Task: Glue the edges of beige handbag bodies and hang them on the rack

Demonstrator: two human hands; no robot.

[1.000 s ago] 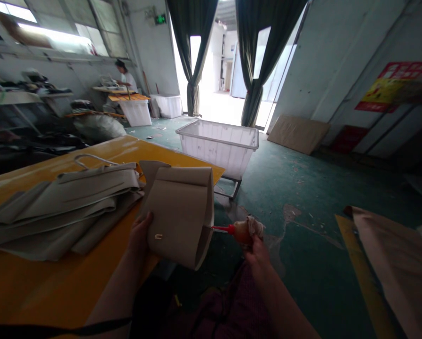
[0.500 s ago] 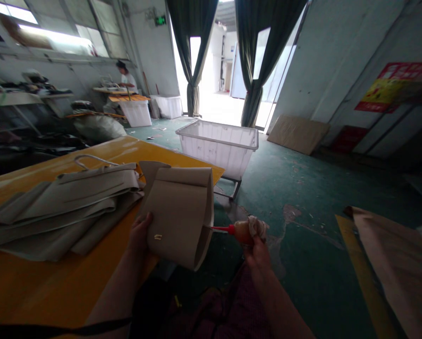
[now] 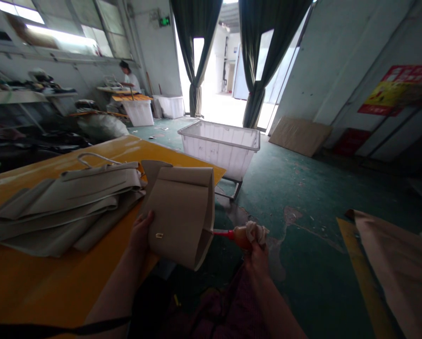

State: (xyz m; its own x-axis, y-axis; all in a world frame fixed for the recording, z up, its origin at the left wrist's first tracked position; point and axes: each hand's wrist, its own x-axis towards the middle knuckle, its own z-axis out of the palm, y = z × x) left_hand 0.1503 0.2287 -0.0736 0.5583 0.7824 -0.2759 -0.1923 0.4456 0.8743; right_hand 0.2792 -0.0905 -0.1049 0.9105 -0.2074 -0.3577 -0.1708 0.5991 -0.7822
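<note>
My left hand [image 3: 142, 231] grips the lower left side of a taupe bag body [image 3: 179, 207], its thumb on the front face and the other fingers hidden behind. A small gold-coloured metal fitting [image 3: 159, 235] sits low on that face. The bag is tilted, its open side facing right. My right hand [image 3: 257, 252] is closed round a squeeze bottle [image 3: 242, 237] of amber liquid with a red nozzle and a crumpled whitish cloth [image 3: 256, 230] at its back end. The nozzle points left, its thin tip at the bag's right edge; whether it touches is unclear.
Flat taupe bag pieces [image 3: 73, 202] lie piled on the yellow table [image 3: 48, 287] at left. Beyond its corner stands a white plastic bin [image 3: 219, 150] on a metal frame. Brown sheet material [image 3: 390, 263] lies at right. A person [image 3: 129, 77] sits at the far left.
The bottle and my right hand have moved slightly down, and the nozzle tip now sits a little lower along the bag's edge. My left hand keeps its hold on the bag.
</note>
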